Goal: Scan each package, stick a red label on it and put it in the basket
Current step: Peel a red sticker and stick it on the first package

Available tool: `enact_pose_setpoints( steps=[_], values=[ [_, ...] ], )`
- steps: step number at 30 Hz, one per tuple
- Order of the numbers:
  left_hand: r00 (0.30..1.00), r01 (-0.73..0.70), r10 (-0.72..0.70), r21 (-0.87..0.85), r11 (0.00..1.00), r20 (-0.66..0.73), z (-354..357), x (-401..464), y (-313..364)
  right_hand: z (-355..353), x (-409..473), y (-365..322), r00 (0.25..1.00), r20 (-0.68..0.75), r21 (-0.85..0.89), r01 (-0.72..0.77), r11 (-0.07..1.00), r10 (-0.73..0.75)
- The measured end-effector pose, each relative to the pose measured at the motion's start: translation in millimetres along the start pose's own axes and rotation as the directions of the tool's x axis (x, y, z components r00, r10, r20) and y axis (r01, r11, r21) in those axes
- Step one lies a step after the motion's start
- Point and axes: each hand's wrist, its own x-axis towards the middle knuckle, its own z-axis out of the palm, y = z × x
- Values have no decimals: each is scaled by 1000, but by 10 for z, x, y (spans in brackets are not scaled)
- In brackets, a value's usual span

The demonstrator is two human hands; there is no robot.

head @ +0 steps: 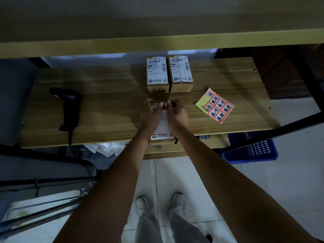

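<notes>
Nearest to me are my two forearms, reaching out over my shoes and the tiled floor to the wooden table (108, 95). My left hand (151, 115) and right hand (177, 114) sit close together on the far end of the package (164, 128) that lies at the table's near edge, slightly overhanging it. Between the fingertips I see a red label (164, 105); both hands look to be pinching or pressing it onto the package's white shipping slip. Whether it is fully stuck down I cannot tell, since the fingers cover most of it.

Further out, two more boxes (169, 74) stand side by side, touching, near the back of the table. I see no red on either, so I judge them still waiting for labels; whether they have been scanned the view does not say. The scanner (68, 107) lies on the left, well apart from my hands. The label sheet (215, 105) lies to the right, with several red stickers left and part of its yellow backing bare.

The blue basket (254, 149) sits low on the right beneath the table; its inside is mostly hidden, so I cannot count what is in it. By my reckoning this package still needs dropping in, then the other two handled.
</notes>
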Motion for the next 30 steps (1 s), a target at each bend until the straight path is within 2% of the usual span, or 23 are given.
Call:
enact_pose_setpoints(
  steps=[8, 13, 18, 24, 30],
  values=[
    [1000, -18, 18, -18, 1000, 3, -2, -23, 6, -3, -6, -17, 999, -49, -43, 21, 999, -24],
    [1000, -8, 6, -55, 998, -21, 10, -30, -33, -32, -32, -23, 1000, -5, -47, 18, 999, -18],
    [1000, 26, -25, 49, 998, -13, 17, -9, -13, 3, -35, -6, 1000, 8, -46, 16, 999, -16],
    [999, -17, 23, 124, 992, -44, 8, 11, -20, -8, -26, -18, 998, -33, -60, 52, 997, -54],
    [1000, 10, -10, 5, 1000, -20, 8, -28, -43, -19, -55, -31, 1000, -9, -86, 17, 996, -18]
  ],
)
